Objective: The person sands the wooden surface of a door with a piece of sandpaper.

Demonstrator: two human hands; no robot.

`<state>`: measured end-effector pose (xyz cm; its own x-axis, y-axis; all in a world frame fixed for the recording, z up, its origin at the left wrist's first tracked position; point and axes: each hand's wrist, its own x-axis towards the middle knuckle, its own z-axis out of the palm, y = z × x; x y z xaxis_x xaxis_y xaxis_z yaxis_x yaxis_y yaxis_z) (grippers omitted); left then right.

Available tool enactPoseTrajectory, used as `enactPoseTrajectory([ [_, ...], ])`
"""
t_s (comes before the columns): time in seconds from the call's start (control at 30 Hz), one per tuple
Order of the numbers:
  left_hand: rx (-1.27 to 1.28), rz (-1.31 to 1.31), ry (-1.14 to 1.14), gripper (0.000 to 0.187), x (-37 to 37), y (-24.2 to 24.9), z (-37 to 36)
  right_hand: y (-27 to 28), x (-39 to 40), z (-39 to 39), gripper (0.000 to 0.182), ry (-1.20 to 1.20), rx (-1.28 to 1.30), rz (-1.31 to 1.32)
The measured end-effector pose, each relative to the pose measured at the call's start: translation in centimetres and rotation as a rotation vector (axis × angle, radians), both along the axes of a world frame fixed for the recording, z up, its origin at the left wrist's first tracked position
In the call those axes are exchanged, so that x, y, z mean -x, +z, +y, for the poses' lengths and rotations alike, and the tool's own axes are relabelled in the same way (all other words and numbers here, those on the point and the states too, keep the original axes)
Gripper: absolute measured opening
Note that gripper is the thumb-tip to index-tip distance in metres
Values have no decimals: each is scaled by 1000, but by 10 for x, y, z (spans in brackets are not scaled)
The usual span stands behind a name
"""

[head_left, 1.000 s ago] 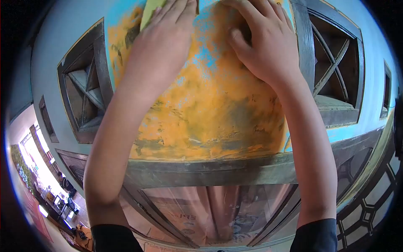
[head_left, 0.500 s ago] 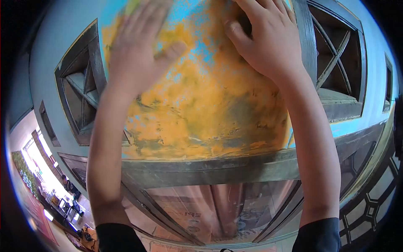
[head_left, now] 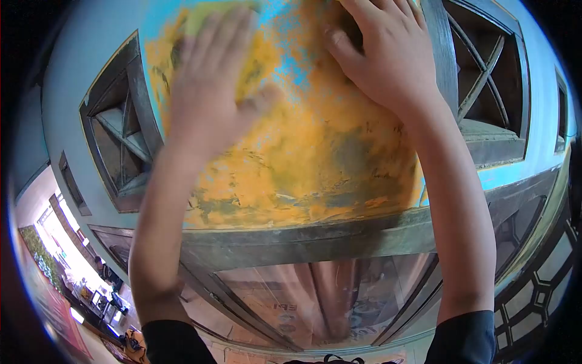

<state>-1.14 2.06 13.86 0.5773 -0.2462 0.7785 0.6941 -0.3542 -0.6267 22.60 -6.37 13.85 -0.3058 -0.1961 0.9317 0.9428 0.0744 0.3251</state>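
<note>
A wall panel point(head_left: 303, 158) of patchy orange and yellow paint over bright blue fills the upper middle. My left hand point(head_left: 209, 91), blurred, lies flat over its left part with fingers stretched out. A yellow-green patch or sheet point(head_left: 227, 8) shows around those fingertips; whether it is a separate thing I cannot tell. At the panel's upper right, my right hand point(head_left: 391, 51) rests with fingers spread and thumb apart, its fingertips partly cut off by the top edge. I see no tool in it.
Dark wooden frames with crossed bars, one left point(head_left: 124, 130) and one right point(head_left: 485, 79), flank the panel. A wooden rail point(head_left: 315, 242) runs beneath it, above glazed panes point(head_left: 285, 297). A person point(head_left: 108, 273) is far off at lower left.
My left hand has shifted slightly right and down across the panel, and more of the yellow-green patch shows above it. My right hand has stayed nearly in place.
</note>
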Motion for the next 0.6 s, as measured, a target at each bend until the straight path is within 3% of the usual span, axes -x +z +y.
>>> enactPoseTrajectory([
  [0.07, 70, 157, 73, 89, -12, -33, -22, 2, -2, -1, 47, 9, 4, -12],
  [0.2, -112, -62, -13, 88, 9, 31, 13, -2, 9, -9, 47, 1, 51, 40],
  [0.3, 286, -323, 302, 80, -10, 41, -27, -1, 6, -6, 48, -27, 92, 62],
  [0.4, -8, -9, 63, 94, -14, -8, -7, -5, 5, -7, 50, -17, 80, 41],
  [0.5, 77, 120, 13, 84, -16, -29, -19, -13, 4, -9, 52, -23, 62, 22],
  [0.6, 139, -155, 169, 81, -13, 28, -19, -19, 6, -12, 53, -64, 86, 36],
])
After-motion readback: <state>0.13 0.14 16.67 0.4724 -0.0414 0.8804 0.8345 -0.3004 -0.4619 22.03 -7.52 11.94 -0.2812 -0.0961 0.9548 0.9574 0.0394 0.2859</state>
